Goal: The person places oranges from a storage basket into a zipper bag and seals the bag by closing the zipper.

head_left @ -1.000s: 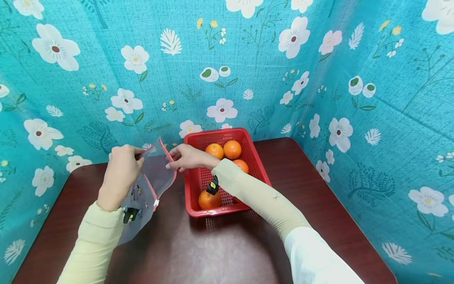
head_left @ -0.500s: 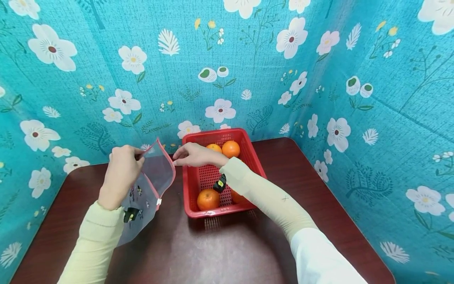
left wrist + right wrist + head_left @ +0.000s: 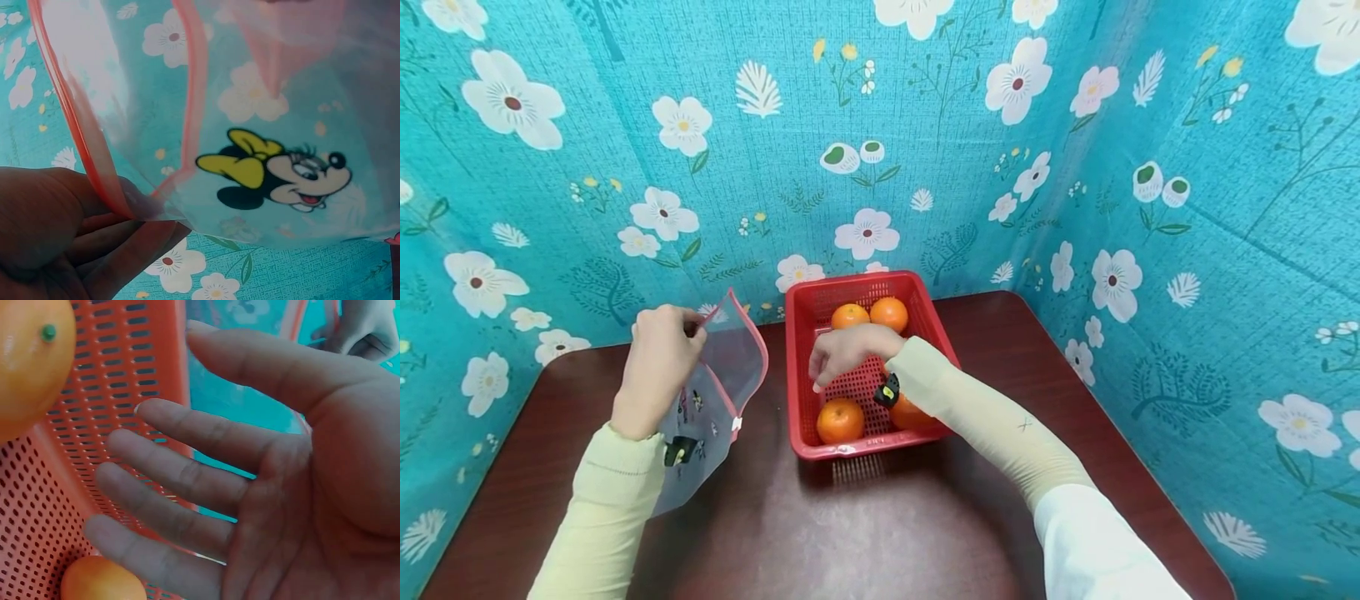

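Note:
At the left, my left hand [image 3: 657, 362] pinches the rim of a clear zip bag [image 3: 736, 360] with pink edging and a white slider [image 3: 737, 424]. The bag's mouth gapes open, and the left wrist view shows a cartoon mouse print [image 3: 306, 178] on its side. Over the red plastic basket [image 3: 792, 379] hovers my right hand [image 3: 854, 350], holding nothing. Its fingers are spread in the right wrist view. Beneath and around it are several oranges: one orange [image 3: 841, 421] at the front left, another orange [image 3: 890, 314] at the back, others partly hidden by the hand and arm.
The basket stands on a dark reddish-brown table [image 3: 850, 533] near the back edge. Blue floral cloth [image 3: 865, 100] hangs behind and to the right of the table. The bag's lower part sits left of the basket, partly behind my left arm.
My right hand has let go of the bag's edge and moved right and down over the basket. My left hand has stayed in place with the bag.

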Demonstrator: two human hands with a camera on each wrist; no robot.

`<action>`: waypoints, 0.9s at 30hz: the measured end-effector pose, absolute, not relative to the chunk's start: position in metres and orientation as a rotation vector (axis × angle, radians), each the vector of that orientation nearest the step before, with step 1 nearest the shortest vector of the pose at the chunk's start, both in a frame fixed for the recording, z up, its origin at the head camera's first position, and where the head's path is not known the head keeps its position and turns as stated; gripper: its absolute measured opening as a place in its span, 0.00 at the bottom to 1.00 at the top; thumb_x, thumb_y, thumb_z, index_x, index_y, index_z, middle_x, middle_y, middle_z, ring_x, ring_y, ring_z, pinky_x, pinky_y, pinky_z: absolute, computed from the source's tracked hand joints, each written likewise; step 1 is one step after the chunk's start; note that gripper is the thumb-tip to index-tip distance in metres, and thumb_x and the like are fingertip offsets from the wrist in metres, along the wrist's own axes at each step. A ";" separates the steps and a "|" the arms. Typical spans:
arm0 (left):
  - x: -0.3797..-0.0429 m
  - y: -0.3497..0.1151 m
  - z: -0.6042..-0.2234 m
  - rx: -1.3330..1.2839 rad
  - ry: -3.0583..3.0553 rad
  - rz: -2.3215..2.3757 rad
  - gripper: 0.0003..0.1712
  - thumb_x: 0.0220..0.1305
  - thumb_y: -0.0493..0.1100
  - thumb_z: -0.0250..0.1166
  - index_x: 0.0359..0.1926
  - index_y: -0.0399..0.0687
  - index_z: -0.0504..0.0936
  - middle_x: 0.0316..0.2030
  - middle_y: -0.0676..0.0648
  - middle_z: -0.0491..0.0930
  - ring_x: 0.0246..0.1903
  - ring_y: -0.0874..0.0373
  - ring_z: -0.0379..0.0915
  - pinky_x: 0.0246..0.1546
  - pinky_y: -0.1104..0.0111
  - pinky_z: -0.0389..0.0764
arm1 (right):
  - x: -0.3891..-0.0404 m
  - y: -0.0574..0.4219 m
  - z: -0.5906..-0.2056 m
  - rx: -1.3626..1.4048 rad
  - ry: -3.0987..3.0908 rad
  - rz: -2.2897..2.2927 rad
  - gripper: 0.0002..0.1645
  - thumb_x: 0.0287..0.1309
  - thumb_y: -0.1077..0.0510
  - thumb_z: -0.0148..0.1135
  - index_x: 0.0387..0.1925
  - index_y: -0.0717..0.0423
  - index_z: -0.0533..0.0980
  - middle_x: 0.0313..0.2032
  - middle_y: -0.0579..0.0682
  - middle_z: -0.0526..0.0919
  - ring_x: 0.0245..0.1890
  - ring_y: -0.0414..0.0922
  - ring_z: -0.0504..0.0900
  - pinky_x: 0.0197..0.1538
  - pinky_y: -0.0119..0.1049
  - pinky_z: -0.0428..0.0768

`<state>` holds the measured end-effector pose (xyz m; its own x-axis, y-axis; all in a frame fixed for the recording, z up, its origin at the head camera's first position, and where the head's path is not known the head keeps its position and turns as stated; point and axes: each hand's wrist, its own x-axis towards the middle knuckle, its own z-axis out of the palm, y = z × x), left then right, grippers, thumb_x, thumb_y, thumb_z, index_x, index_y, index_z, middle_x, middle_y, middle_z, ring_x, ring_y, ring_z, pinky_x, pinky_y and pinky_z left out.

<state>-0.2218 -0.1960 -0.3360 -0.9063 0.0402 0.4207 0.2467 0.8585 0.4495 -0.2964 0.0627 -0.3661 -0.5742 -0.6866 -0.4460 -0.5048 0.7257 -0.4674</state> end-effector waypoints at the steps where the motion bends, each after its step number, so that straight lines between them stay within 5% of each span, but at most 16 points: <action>1: -0.222 -0.196 -0.336 -0.213 -2.623 -0.711 0.09 0.61 0.29 0.67 0.41 0.24 0.86 0.34 0.27 0.85 0.31 0.38 0.83 0.31 0.45 0.84 | -0.295 0.063 -0.366 -0.891 2.302 -0.361 0.23 0.60 0.49 0.71 0.54 0.51 0.80 0.48 0.44 0.83 0.49 0.42 0.79 0.55 0.37 0.81; 11: -0.223 -0.197 -0.336 -0.223 -2.580 -0.711 0.08 0.61 0.29 0.66 0.39 0.25 0.87 0.32 0.28 0.86 0.30 0.37 0.84 0.33 0.44 0.83 | -0.279 0.068 -0.369 -0.623 2.245 -0.413 0.32 0.41 0.53 0.82 0.51 0.44 0.80 0.45 0.43 0.81 0.54 0.48 0.78 0.52 0.51 0.85; 20: -0.224 -0.198 -0.337 -0.227 -2.566 -0.722 0.09 0.61 0.29 0.66 0.40 0.25 0.87 0.33 0.28 0.86 0.29 0.38 0.84 0.32 0.44 0.84 | -0.288 0.058 -0.380 -0.835 2.102 -0.239 0.37 0.51 0.52 0.78 0.63 0.50 0.74 0.60 0.52 0.78 0.54 0.43 0.75 0.57 0.37 0.81; 27: -0.224 -0.198 -0.340 -0.230 -2.560 -0.717 0.09 0.62 0.29 0.65 0.40 0.25 0.87 0.32 0.29 0.86 0.30 0.38 0.84 0.35 0.44 0.82 | -0.283 0.058 -0.390 -0.791 2.097 -0.282 0.38 0.44 0.54 0.81 0.60 0.44 0.77 0.55 0.45 0.79 0.55 0.44 0.75 0.52 0.42 0.85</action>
